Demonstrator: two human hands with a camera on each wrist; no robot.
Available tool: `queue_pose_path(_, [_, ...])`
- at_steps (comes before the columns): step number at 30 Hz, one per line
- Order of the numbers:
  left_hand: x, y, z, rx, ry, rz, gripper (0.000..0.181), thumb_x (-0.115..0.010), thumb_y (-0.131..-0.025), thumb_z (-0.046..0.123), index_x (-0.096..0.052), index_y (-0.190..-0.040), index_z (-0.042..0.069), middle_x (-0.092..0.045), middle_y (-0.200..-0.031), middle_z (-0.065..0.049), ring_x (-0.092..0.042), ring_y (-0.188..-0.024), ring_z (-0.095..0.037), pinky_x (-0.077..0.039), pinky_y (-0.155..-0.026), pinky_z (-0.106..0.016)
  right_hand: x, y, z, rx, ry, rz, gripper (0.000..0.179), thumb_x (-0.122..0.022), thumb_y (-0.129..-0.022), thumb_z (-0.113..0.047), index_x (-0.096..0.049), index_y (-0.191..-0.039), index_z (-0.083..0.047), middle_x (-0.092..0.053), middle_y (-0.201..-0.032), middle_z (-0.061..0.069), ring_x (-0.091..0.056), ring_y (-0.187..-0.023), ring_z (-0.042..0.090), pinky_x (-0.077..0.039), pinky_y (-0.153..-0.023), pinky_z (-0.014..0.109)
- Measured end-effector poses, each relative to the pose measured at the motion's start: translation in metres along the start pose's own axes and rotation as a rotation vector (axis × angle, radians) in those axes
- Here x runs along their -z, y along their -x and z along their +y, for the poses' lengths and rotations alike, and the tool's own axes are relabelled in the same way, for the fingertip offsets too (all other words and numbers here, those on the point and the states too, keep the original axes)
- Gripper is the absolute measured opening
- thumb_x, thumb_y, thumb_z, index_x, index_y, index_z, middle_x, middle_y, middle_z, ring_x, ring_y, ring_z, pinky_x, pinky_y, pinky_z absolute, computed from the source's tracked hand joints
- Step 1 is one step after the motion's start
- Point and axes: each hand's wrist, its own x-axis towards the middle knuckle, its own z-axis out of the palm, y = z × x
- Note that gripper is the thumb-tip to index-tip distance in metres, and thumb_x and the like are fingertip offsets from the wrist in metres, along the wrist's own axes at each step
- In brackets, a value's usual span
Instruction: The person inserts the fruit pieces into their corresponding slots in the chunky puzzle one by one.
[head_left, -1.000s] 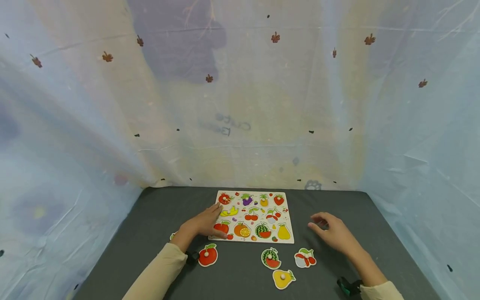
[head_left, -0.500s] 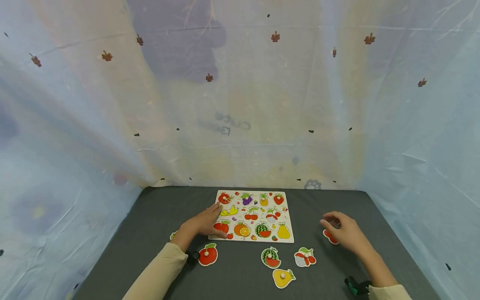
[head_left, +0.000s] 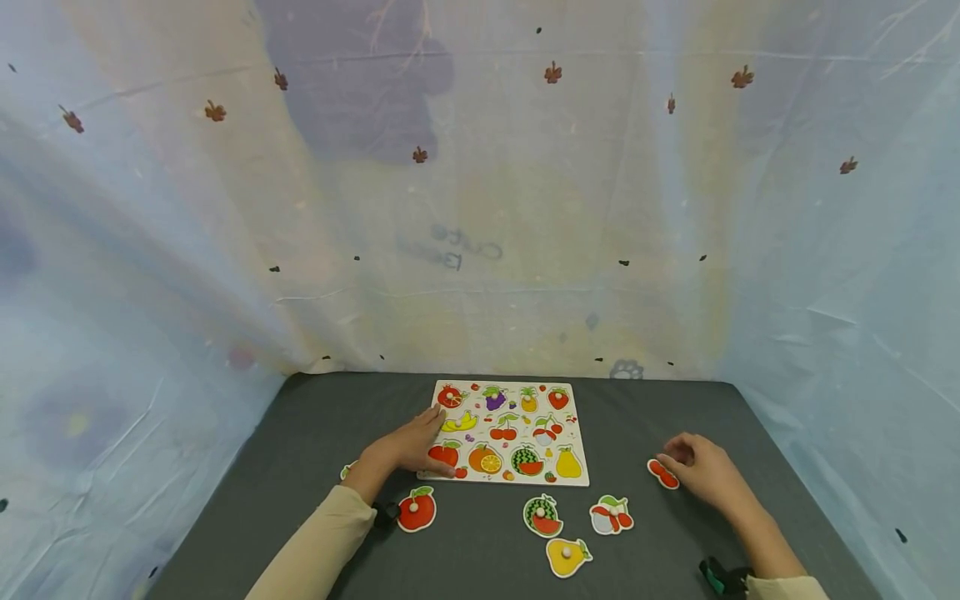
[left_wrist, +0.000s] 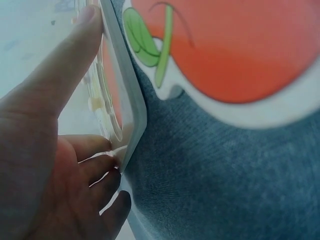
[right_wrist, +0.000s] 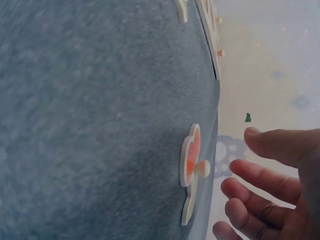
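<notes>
My left hand (head_left: 408,444) rests on the left side of a white fruit puzzle board (head_left: 521,384), fingers spread at its edge and thumb over the front corner. In the left wrist view the thumb (left_wrist: 75,55) lies along the board's face. At the right, my right hand (head_left: 701,471) is beside a red cherry puzzle piece (head_left: 663,474), which it partly hides. The right wrist view shows this piece flat on the cloth with its knob (right_wrist: 202,168) up; the fingers are bent, apart from the knob, and hold nothing.
Before the board lie a red apple piece (head_left: 416,510), a watermelon piece (head_left: 543,517), a yellow pear piece (head_left: 567,557) and a red-and-white piece (head_left: 611,516) with a green leaf. Another piece (head_left: 346,471) is mostly hidden behind the left wrist. A printed curtain (head_left: 495,208) surrounds the grey tabletop (head_left: 480,550).
My right hand has moved right and slightly toward me, coming beside the cherry piece, which has come into view. The left hand and the board have stayed in place.
</notes>
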Motion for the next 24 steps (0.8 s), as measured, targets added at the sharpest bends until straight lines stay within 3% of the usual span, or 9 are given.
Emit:
queue_pose_path(4, [-0.003, -0.002, -0.003, 0.002, -0.002, -0.012, 0.124, -0.085, -0.086, 0.061, -0.02, -0.169, -0.003, -0.015, -0.177, -0.022, -0.016, -0.164, -0.041, -0.025, -0.129, -0.057, 0.0, 0.001, 0.004, -0.034, 0.007, -0.033, 0.026, -0.077, -0.101, -0.023, -0.072, -0.109, 0.0, -0.069, -0.096, 0.007, -0.065, -0.083, 0.022, -0.055, -0.07, 0.045])
queue_pose_path(10, [-0.01, -0.007, -0.011, -0.008, 0.017, -0.005, 0.128, -0.082, -0.085, 0.069, -0.017, -0.17, -0.001, -0.012, -0.178, -0.02, -0.013, -0.165, -0.039, -0.024, -0.129, -0.057, -0.004, 0.003, 0.007, -0.075, -0.019, -0.06, 0.022, -0.076, -0.101, -0.021, -0.069, -0.105, -0.001, -0.063, -0.084, 0.004, -0.055, -0.067, 0.018, -0.045, -0.06, 0.037])
queue_pose_path(16, [-0.009, -0.008, -0.013, -0.01, 0.01, -0.019, 0.13, -0.079, -0.084, 0.073, -0.015, -0.17, -0.001, -0.009, -0.179, -0.02, -0.011, -0.165, -0.039, -0.022, -0.129, -0.058, -0.006, 0.002, 0.009, -0.091, -0.023, -0.059, 0.023, -0.077, -0.1, -0.022, -0.068, -0.105, -0.002, -0.062, -0.085, 0.004, -0.055, -0.067, 0.018, -0.044, -0.061, 0.037])
queue_pose_path(24, [-0.007, -0.005, -0.006, 0.016, 0.038, -0.019, 0.13, -0.085, -0.084, 0.065, -0.016, -0.17, -0.002, -0.009, -0.179, -0.02, -0.011, -0.165, -0.039, -0.023, -0.13, -0.057, -0.009, 0.001, 0.012, -0.089, -0.019, -0.063, 0.016, -0.074, -0.101, -0.016, -0.067, -0.102, -0.001, -0.063, -0.085, 0.005, -0.055, -0.069, 0.019, -0.045, -0.061, 0.037])
